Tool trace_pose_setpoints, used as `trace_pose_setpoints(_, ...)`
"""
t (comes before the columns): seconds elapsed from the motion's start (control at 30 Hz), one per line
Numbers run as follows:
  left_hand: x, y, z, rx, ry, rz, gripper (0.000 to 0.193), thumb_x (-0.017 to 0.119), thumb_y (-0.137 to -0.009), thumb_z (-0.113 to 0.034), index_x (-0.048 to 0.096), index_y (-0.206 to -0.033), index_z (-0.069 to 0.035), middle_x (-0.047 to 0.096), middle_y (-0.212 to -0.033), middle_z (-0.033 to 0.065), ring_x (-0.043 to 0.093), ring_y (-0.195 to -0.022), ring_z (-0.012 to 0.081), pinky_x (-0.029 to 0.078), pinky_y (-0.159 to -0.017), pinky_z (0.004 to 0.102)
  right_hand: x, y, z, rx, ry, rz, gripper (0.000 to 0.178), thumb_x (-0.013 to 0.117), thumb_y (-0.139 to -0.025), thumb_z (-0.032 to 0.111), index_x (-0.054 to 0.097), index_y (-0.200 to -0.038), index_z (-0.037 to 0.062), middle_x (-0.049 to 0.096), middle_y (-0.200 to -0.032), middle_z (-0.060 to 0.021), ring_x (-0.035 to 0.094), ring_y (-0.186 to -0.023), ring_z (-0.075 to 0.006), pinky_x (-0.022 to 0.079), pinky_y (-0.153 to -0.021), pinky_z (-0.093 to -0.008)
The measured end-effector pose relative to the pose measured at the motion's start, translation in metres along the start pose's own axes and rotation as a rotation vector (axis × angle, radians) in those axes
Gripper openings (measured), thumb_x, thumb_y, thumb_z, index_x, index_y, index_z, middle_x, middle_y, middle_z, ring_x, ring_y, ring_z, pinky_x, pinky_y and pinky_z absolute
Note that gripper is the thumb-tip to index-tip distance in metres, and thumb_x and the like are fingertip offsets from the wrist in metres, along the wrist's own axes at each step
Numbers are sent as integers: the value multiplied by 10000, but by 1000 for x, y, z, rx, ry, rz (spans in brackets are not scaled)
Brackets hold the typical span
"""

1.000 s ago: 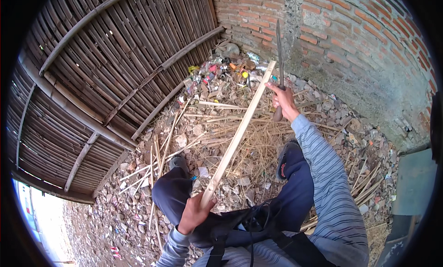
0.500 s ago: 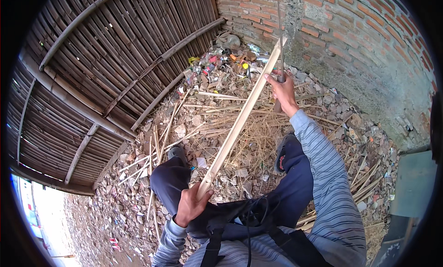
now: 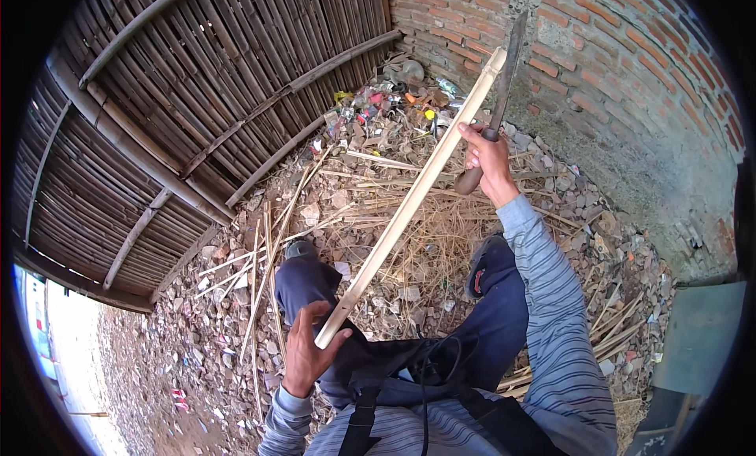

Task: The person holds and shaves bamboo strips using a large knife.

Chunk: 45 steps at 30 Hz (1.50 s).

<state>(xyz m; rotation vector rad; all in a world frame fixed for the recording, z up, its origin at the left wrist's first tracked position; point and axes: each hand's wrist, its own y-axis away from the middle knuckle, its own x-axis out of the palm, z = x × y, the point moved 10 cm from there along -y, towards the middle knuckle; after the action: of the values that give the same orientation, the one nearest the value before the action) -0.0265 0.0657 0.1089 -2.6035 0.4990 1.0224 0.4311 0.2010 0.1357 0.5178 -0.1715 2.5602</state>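
A long, pale split bamboo strip [image 3: 409,200] slants across my lap, its far end up by the brick wall. My right hand [image 3: 490,161] is closed round the wooden handle of a machete [image 3: 508,74]. The dark blade points up and away, beside the strip's far end. The thumb and finger side of that hand also meets the strip. At the near end, my left hand [image 3: 307,354] is open, thumb and fingers spread on either side of the strip's tip. Whether the tip touches the palm I cannot tell.
Thin bamboo strips [image 3: 260,287] and dry shavings [image 3: 441,228] lie over rubble between and beside my feet. A bamboo slat wall [image 3: 236,86] stands at the left, a brick wall [image 3: 598,70] at the far right. Coloured litter [image 3: 394,98] fills the far corner.
My left hand has loosened from the strip's near end and spread its fingers. The machete has turned in my right hand, showing its broad side and tilting rightward. The strip shifted slightly.
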Motion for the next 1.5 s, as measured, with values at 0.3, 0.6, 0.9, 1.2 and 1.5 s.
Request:
trace_pose_setpoints(0.3, 28, -125, -95, 319, -149, -188, 847, 885, -821, -441, 453, -1399, 1, 668, -1164, 231, 680, -1114, 379, 554, -954, 457, 22, -1, 0, -64, 85, 21, 259, 853, -897, 203, 660, -961, 43, 482, -605, 63, 419, -443, -48, 336, -419, -249)
trace_pose_setpoints(0.6, 116, -213, -18, 140, 285, 333, 319, 599, -1002, -299, 629, -1178, -34, 628, -1009, 275, 657, -959, 413, 507, -808, 471, 7, -15, -12, -134, 381, 67, 270, 781, -965, 285, 695, -929, 32, 510, -600, 60, 426, -433, -62, 326, -416, -286)
trace_pose_setpoints(0.9, 187, -210, 31, -500, 1022, 870, 114, 507, -1036, -219, 512, -1020, -107, 346, -683, -59, 279, -499, 71, 216, -435, 259, 33, 32, -38, -366, 1281, 323, 309, 778, -928, 324, 714, -925, 22, 506, -552, -72, 572, -506, -236, 461, -556, -430)
trace_pose_setpoints(1.2, 176, -206, 13, -425, 949, 865, 231, 647, -1031, -276, 546, -1041, -68, 386, -637, -68, 352, -517, 61, 246, -451, 268, 85, 60, -67, -310, 1383, 555, 284, 755, -929, 322, 725, -937, 39, 570, -548, -137, 616, -515, -365, 478, -542, -469)
trace_pose_setpoints(1.5, 151, -222, 36, -140, 328, 451, 507, 797, -908, -427, 657, -835, 55, 662, -699, 213, 692, -693, 335, 530, -698, 448, 86, 57, -98, -255, 1442, 561, 230, 762, -844, 273, 770, -974, 84, 653, -610, -164, 681, -591, -386, 545, -606, -481)
